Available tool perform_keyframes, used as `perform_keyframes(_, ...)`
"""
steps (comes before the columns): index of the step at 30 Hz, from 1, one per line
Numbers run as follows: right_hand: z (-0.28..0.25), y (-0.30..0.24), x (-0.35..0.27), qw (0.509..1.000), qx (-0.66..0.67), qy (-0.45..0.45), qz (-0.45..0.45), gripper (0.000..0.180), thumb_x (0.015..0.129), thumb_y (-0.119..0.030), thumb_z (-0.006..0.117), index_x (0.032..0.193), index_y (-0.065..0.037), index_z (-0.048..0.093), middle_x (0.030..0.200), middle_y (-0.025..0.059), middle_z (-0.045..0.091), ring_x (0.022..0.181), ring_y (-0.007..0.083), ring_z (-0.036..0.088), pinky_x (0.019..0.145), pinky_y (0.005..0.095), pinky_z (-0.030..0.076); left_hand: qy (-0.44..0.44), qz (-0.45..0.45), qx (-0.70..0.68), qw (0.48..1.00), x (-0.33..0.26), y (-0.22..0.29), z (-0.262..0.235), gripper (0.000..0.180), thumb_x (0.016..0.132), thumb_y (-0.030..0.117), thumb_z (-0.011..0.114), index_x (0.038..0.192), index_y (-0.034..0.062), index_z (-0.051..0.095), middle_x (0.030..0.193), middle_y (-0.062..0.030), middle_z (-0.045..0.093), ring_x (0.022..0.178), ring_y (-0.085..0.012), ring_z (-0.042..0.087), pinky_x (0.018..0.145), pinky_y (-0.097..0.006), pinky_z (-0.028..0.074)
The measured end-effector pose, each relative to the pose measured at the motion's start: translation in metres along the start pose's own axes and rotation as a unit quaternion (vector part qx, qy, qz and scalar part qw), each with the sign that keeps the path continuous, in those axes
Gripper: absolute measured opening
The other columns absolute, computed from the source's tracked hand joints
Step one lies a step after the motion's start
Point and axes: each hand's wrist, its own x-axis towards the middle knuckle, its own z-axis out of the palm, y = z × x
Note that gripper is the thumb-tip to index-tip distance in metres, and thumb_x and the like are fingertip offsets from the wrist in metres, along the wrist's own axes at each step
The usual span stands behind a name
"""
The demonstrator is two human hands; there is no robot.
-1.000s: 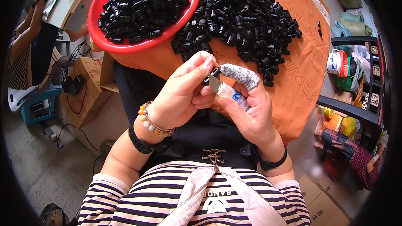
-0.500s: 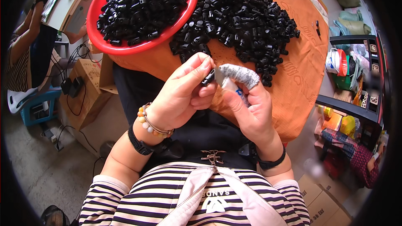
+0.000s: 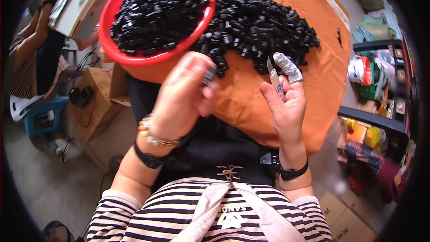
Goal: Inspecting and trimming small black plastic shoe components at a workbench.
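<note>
My left hand (image 3: 181, 89), smeared by motion, pinches a small black plastic part (image 3: 208, 75) just in front of the red basin (image 3: 106, 31). In my right hand (image 3: 289, 107) is a small knife (image 3: 274, 77) with a bare pointed blade and a whitish wrapped handle, its tip up. A grey knitted finger cover (image 3: 288, 67) sits on my right index finger. The basin is heaped with black plastic parts (image 3: 156, 15). Beside it, a loose pile of similar parts (image 3: 264, 27) lies on the orange cloth (image 3: 244, 103).
Two or so stray black parts (image 3: 339, 36) lie at the cloth's right side. A cardboard box (image 3: 96, 98) and a blue stool (image 3: 45, 116) stand left, near a seated person (image 3: 31, 62). Shelving (image 3: 376, 115) with bags is at right; another person (image 3: 380, 166) is below it.
My hands have moved apart. The left, still with the black part, has shifted left toward the basin; the right has drawn away to the right with the knife, its blade now plainly visible.
</note>
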Motion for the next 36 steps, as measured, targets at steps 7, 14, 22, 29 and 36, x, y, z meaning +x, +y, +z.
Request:
perform_keyframes(7,-0.038,0.031,-0.017,0.972,-0.184,0.143,-0.015,0.049,0.074,-0.003,0.069,0.119,-0.003,0.048,0.089,0.0065,0.059,0.07,0.01,0.053,0.066,0.0239,0.046,0.102,0.233,0.047,0.966,0.01,0.055,-0.06,0.033,0.094,0.019,0.042,0.124,0.005,0.042,0.117,-0.0144,0.05,0.088,-0.0139,0.055,0.069,-0.022,0.048)
perform_keyframes(14,-0.041,0.026,-0.018,0.908,-0.383,0.16,-0.056,0.048,0.072,-0.01,0.068,0.117,-0.008,0.05,0.096,0.0115,0.057,0.081,0.0286,0.06,0.066,0.0357,0.049,0.007,0.231,0.038,0.972,0.034,0.088,-0.093,0.041,0.094,0.009,0.036,0.132,-0.0048,0.03,0.141,-0.0223,0.024,0.128,-0.0286,0.033,0.093,-0.032,0.046)
perform_keyframes(22,-0.047,0.022,-0.02,0.897,-0.403,0.177,-0.036,0.059,0.071,-0.015,0.07,0.123,-0.008,0.044,0.102,0.0131,0.056,0.084,0.031,0.059,0.066,0.0366,0.05,-0.013,0.212,0.036,0.976,0.034,0.083,-0.097,0.046,0.093,0.01,0.041,0.134,-0.0017,0.026,0.14,-0.0208,0.027,0.124,-0.0253,0.039,0.091,-0.03,0.048)
perform_keyframes(29,-0.053,0.027,-0.025,0.903,-0.396,0.163,-0.024,0.062,0.071,-0.018,0.07,0.125,-0.007,0.042,0.108,0.0168,0.058,0.088,0.0315,0.06,0.07,0.0364,0.05,0.048,0.223,0.068,0.971,0.033,0.08,-0.104,0.045,0.091,0.013,0.048,0.132,0.004,0.032,0.133,-0.0162,0.04,0.104,-0.0181,0.053,0.088,-0.028,0.047)
perform_keyframes(36,-0.044,0.033,-0.026,0.972,-0.168,0.161,0.034,0.061,0.072,-0.013,0.072,0.125,-0.007,0.042,0.084,0.012,0.062,0.07,0.0227,0.062,0.064,0.0313,0.049,-0.042,0.262,0.147,0.953,0.009,0.065,-0.056,0.049,0.09,0.013,0.05,0.134,0.0028,0.029,0.118,-0.0143,0.05,0.086,-0.0125,0.053,0.077,-0.023,0.047)
